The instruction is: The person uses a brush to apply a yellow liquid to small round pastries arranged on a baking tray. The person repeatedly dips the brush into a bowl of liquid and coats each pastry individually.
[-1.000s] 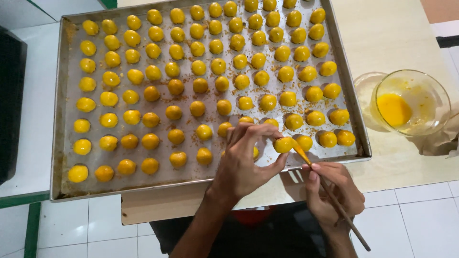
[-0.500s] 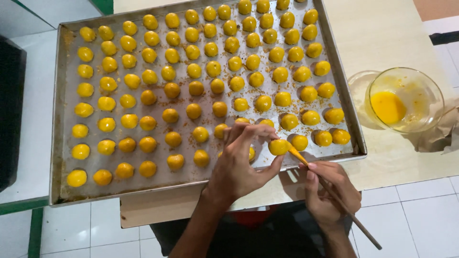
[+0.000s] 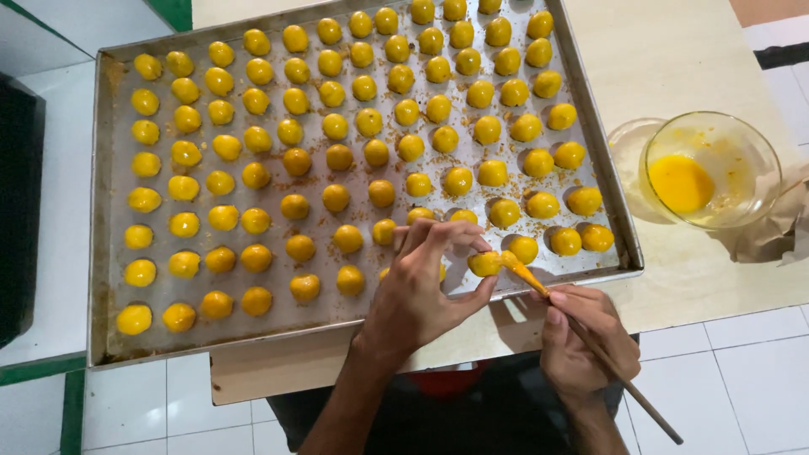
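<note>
Glazing one small round yellow pastry ball (image 3: 484, 264) at the near right edge of the large rectangular metal baking tray (image 3: 108, 253).

Left hand (image 3: 421, 291): thumb and fingertips pinch the ball, lifted just above the tray's near rim. Right hand (image 3: 583, 337): fingers closed in a pen grip on the thin wooden-handled brush (image 3: 590, 337), bristles touching the ball's right side. Clear glass bowl of orange-yellow egg wash (image 3: 708, 168) stands right of the tray on the pale wooden tabletop (image 3: 674, 50). Judgement: light strokes and a thin coat over the top, pinching low, would avoid drips and fingerprints.
</note>
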